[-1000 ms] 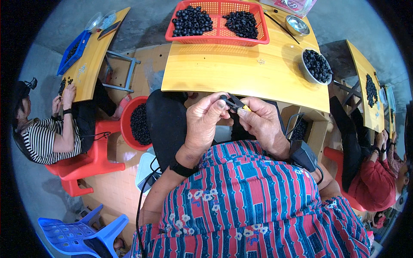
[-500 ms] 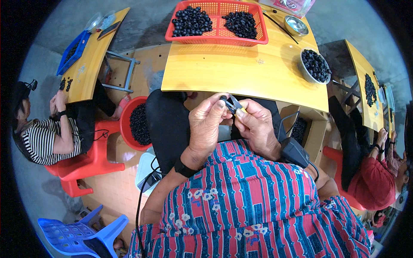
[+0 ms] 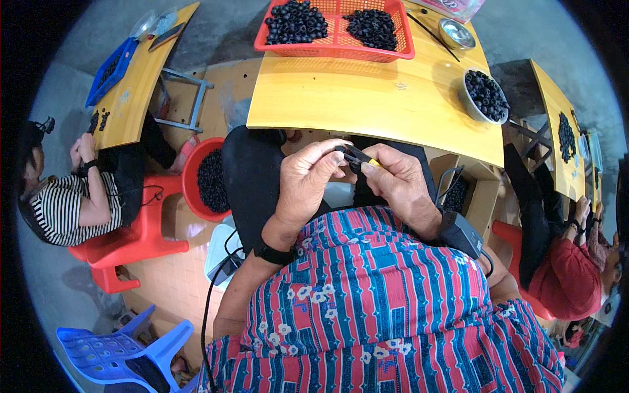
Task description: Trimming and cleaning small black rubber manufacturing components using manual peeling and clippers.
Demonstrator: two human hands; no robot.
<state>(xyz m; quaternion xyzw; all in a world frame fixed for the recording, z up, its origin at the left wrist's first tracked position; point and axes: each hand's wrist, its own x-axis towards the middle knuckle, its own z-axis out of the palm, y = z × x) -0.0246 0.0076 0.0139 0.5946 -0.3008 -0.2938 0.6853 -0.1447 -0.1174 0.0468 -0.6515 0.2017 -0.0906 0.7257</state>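
Head view: I log one red basket (image 3: 314,52), holding two heaps of black rings (image 3: 297,23); one pale bowl (image 3: 471,110), filled with more; one metal bowl (image 3: 458,34), contents unclear; one red tub (image 3: 189,181) of black pieces (image 3: 211,182). Left hand (image 3: 308,177) pinches a small black piece (image 3: 340,150) near the yellow table (image 3: 314,98); right hand (image 3: 403,181) grips yellow-handled pliers (image 3: 374,162) beside it.

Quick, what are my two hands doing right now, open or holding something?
Left hand: closed, fingers pinching a small black piece.
Right hand: closed, holding small pliers.
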